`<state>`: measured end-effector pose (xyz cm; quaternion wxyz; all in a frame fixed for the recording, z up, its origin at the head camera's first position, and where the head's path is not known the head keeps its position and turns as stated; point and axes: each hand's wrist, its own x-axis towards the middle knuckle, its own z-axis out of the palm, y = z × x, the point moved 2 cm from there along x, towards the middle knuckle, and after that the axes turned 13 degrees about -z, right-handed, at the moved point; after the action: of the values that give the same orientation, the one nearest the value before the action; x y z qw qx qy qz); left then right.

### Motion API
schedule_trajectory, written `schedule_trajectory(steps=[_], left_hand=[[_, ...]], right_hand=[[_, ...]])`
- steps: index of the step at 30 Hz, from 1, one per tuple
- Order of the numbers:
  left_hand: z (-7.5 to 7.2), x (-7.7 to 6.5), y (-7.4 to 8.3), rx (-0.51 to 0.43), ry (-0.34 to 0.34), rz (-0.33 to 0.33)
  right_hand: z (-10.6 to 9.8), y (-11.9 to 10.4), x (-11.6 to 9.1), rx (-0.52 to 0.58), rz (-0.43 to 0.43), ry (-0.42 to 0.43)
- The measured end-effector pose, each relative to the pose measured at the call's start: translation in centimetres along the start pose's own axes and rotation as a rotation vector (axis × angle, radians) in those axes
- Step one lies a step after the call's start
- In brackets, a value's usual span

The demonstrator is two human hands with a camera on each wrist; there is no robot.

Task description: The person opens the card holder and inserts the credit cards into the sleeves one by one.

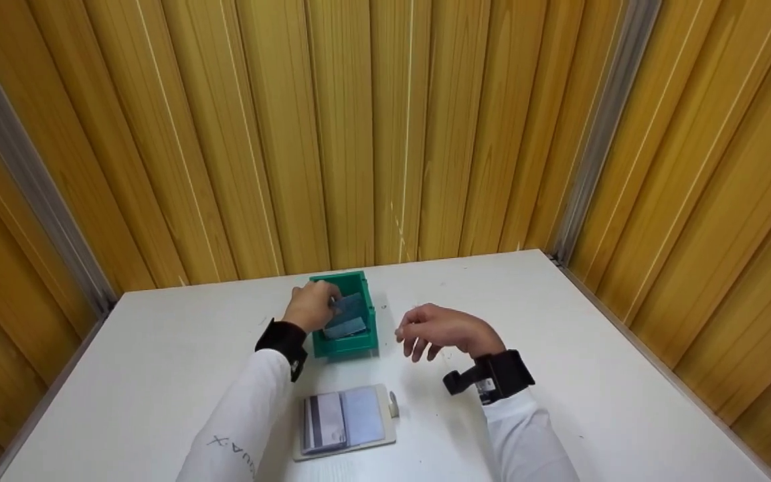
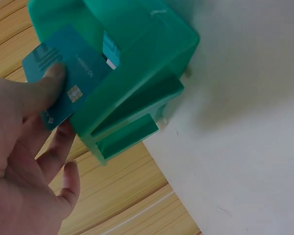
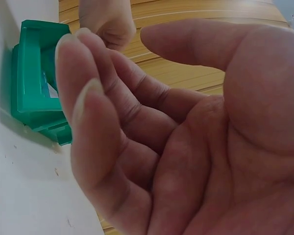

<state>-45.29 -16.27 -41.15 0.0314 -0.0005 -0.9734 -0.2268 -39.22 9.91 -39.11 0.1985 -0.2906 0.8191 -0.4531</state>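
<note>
Between thumb and fingers my left hand (image 1: pixel 312 304) pinches a blue-green chip card (image 2: pixel 71 73) at the rim of a green plastic bin (image 1: pixel 345 347). More bluish cards (image 1: pixel 347 327) lie inside the bin. To the right of the bin, my right hand (image 1: pixel 449 329) hovers above the table with its fingers loosely bent and nothing in them. Nearer to me, an open card holder (image 1: pixel 387 428) lies flat, with a striped grey-and-white card (image 1: pixel 325 418) in its left clear sleeve and a pale right-hand sleeve (image 1: pixel 363 415).
A white table (image 1: pixel 178 355) carries everything. Yellow wood-look panels (image 1: pixel 338 134) rise behind it and on both sides. The card holder's closure tab (image 1: pixel 394 404) sticks out at its right edge. Each wrist wears a black camera band (image 1: pixel 506 375).
</note>
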Motion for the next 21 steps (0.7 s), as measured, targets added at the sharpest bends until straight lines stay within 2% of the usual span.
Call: schedule_trajectory(steps=[4,8,11,14,17,21], left_hand=[[-0.4,-0.2,-0.2,-0.072,0.049,-0.041],[-0.7,-1.2,-0.9,-0.233,0.144,-0.078],[-0.9,-2.7,-1.6,-0.385,0.237,-0.093],[-1.2,-4.7,-2.1,-0.521,0.309,-0.100],[-1.1,-7.3,-2.1,-0.636,0.300,-0.109],[-0.7,-10.6,-1.8,-0.744,0.176,-0.163]], right_hand=[[-0.1,0.3,0.5,0.004,-0.006,0.002],[-0.1,0.6,0.9,0.003,-0.007,-0.002],[0.0,0.8,1.1,0.000,-0.012,-0.006],[0.1,1.0,1.3,-0.006,-0.021,-0.009],[0.2,1.0,1.2,-0.018,-0.027,-0.010],[0.2,0.7,1.0,-0.026,-0.025,-0.021]])
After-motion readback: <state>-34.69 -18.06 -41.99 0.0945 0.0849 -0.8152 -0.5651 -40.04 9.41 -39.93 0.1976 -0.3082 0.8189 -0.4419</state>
